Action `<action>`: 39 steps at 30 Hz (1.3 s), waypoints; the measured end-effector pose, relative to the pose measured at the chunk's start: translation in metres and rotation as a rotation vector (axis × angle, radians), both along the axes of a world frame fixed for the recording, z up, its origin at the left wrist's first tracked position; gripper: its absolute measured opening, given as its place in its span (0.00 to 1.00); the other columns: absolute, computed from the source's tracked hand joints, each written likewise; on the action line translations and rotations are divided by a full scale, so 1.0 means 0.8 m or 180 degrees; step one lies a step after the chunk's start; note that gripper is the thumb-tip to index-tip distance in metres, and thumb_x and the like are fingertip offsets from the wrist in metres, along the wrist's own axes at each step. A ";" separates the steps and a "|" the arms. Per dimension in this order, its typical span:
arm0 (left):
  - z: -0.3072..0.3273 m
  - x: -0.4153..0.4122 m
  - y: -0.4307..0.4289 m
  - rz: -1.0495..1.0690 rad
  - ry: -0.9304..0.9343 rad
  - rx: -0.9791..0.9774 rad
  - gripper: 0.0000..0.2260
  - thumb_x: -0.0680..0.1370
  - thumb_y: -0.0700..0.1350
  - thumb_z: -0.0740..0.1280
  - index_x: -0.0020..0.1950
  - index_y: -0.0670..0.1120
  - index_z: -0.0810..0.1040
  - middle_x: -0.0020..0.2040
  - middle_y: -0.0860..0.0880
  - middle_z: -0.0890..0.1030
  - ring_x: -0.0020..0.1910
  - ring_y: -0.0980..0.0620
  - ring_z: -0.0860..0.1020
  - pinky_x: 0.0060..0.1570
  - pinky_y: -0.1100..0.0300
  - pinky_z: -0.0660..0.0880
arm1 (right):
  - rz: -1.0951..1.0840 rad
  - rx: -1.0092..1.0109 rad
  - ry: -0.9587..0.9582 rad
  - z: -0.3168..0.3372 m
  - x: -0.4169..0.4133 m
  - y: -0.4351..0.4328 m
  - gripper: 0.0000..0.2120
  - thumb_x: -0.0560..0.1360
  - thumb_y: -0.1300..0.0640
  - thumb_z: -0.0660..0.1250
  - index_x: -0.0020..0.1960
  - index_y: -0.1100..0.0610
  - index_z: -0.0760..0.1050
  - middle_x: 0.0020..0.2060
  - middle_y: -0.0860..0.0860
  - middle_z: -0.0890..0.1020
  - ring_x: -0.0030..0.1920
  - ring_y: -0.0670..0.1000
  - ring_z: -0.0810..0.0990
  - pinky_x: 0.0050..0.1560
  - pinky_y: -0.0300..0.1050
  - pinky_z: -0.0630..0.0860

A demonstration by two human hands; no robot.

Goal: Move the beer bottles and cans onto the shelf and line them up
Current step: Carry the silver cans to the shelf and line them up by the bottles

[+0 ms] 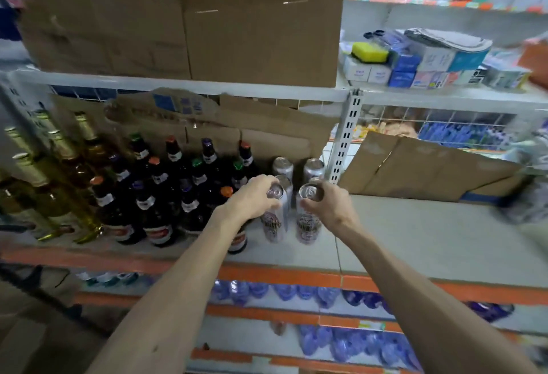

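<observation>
My left hand (255,198) grips the left can (274,222) from above, fingers curled round its rim. My right hand (329,204) holds the right can (308,225) the same way. Both tall beer cans are upright, side by side and close together near the front of the shelf (430,234). Their bases look to be on its surface or just above it; I cannot tell which.

The main risk is my left forearm. It crosses right over the front dark bottle (237,241), whose neck is hidden beneath my wrist. If I pull that arm out low or sideways, I could tip this bottle toward the orange shelf edge (281,275) and off it.

The grip is another weak point. I hold each can only by the top, so a can set down tilted could rock and fall, and the two cans are near enough to topple each other.

Behind them stand the rear cans (313,169). A hard push backward would knock those against the cardboard backing (267,139) and skew the row.

The packed beer bottles (154,195) on the left leave little room, so a sideways slide of the left can would hit glass.
</observation>
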State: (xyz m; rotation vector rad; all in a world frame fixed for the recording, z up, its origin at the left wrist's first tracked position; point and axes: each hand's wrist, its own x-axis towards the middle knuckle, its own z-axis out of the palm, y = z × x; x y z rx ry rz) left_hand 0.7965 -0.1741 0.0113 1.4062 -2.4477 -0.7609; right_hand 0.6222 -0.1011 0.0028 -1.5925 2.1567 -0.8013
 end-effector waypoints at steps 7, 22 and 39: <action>-0.035 -0.015 -0.019 -0.0031 -0.0178 0.0065 0.20 0.75 0.46 0.71 0.65 0.42 0.75 0.59 0.44 0.78 0.58 0.44 0.77 0.58 0.46 0.74 | -0.0135 0.0018 -0.0155 -0.042 -0.025 -0.013 0.12 0.72 0.52 0.75 0.50 0.57 0.77 0.40 0.51 0.81 0.39 0.50 0.78 0.40 0.45 0.75; -0.078 -0.030 -0.026 0.0002 -0.0282 0.0089 0.22 0.72 0.48 0.75 0.64 0.47 0.76 0.59 0.47 0.78 0.59 0.47 0.77 0.58 0.51 0.74 | -0.0014 0.0206 -0.0529 -0.101 -0.043 -0.015 0.21 0.71 0.53 0.75 0.62 0.55 0.75 0.50 0.52 0.83 0.49 0.52 0.81 0.47 0.44 0.75; -0.068 -0.025 -0.020 0.0115 -0.0350 0.0020 0.23 0.70 0.48 0.77 0.63 0.47 0.78 0.57 0.48 0.81 0.55 0.48 0.79 0.55 0.52 0.77 | 0.0242 0.0294 -0.0048 -0.094 -0.042 -0.016 0.24 0.69 0.53 0.76 0.62 0.56 0.73 0.53 0.55 0.81 0.50 0.55 0.80 0.50 0.50 0.78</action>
